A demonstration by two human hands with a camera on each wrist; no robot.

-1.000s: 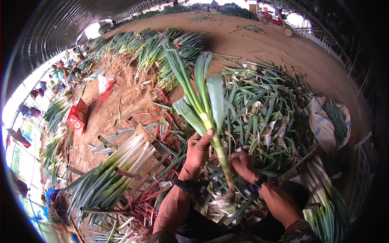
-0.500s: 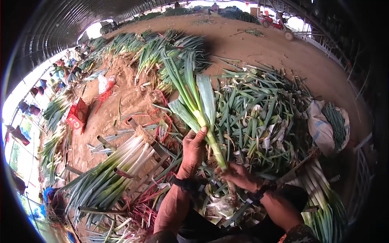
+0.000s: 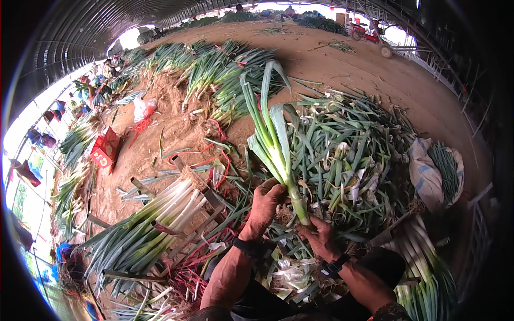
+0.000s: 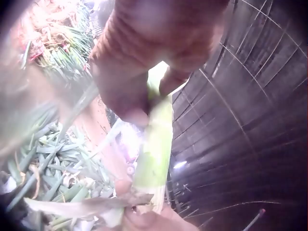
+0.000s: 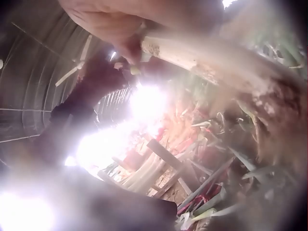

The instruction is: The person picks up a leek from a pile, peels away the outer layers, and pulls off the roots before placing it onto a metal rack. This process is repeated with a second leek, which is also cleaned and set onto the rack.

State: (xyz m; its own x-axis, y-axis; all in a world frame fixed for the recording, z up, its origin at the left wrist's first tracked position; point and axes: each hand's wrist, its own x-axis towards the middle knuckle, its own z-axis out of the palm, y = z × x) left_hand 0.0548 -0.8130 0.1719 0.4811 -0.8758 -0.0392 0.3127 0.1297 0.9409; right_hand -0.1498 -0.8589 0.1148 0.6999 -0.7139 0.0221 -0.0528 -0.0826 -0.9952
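Note:
In the head view a long green onion [image 3: 277, 155] stands upright, leafy top away from me and white stem toward my lap. My left hand [image 3: 263, 207] grips its stem partway down, and in the left wrist view finger and thumb pinch the pale green stalk [image 4: 156, 144]. Lower on the stem, my right hand [image 3: 319, 238] pinches it. A loose, dry leaf strip [image 4: 77, 207] sticks out beside those right fingers. The right wrist view shows the pale stem [image 5: 192, 57] under that hand, with the brownish root end blurred.
A heap of stripped leaves [image 3: 353, 155] lies ahead to the right. To the left, trimmed onions [image 3: 155, 224] rest in a wooden frame, near red twine [image 3: 187, 278]. More onions [image 3: 423, 262] lie at my right. Beyond are a red box [image 3: 106, 150] and a white sack [image 3: 425, 166].
My right hand, first beside the stem with curled fingers, has come onto it and now pinches its lower part. The left hand has shifted slightly; the green onion's top has swung right.

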